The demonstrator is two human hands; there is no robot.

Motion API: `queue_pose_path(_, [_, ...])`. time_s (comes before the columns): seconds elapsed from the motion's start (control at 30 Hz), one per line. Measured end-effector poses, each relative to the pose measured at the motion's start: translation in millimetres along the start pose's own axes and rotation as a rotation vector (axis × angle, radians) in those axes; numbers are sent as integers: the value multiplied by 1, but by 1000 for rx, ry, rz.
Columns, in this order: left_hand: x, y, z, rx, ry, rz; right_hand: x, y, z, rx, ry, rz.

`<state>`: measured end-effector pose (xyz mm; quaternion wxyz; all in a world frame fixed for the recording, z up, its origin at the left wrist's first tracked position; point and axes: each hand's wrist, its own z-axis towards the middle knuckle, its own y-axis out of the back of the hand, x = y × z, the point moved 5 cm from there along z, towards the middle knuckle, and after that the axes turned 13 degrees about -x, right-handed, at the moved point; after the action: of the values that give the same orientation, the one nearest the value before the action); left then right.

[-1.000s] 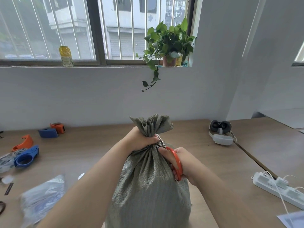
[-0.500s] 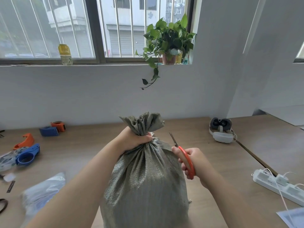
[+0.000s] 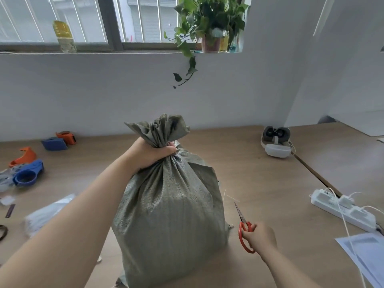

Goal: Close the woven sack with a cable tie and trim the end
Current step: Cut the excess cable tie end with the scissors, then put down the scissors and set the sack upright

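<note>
my left hand [image 3: 149, 154] is wrapped tight around the gathered neck of the woven sack [image 3: 170, 215], its grip pressed together on the bunched fabric so the mouth stays shut and the sack stands upright on the tabletop [image 3: 259, 177] in front of me. the frill of the mouth fans out above my fist, and the fist hides the neck, so i cannot see the cable tie or tell how it sits. my right hand [image 3: 259, 238] is low beside the sack's right flank, its grip closed through the orange handles of the scissors [image 3: 244, 227], blades together and pointing up and away, well apart from the neck. just past the blade tips a thin pale strip [image 3: 228, 196] lies on the tabletop; i judge it to be the cut tail of the tie, which would mean the trimming is done. nothing stands between either hand and the sack. off to my left are tape dispensers [image 3: 28, 175] and a blurred plastic packet [image 3: 47, 213]; to my right a white power strip [image 3: 342, 210] with cables, some paper [image 3: 365, 254], and a headset [image 3: 276, 144] further back.
</note>
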<state>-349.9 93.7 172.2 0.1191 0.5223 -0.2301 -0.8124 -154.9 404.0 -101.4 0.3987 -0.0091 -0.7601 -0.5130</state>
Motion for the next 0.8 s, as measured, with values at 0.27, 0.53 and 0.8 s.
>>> queue_pose_path(0.27, [-3, -7, -2, -2, -26, 21, -56, -27, 5, 13, -38, -167])
queue_pose_path(0.53, [-6, -15, -4, -6, -83, 36, -83, -55, 8, 57, -35, -302])
queue_pose_path(0.8, [-16, -18, -13, -11, -116, 55, -86, -66, 7, 107, 18, -356])
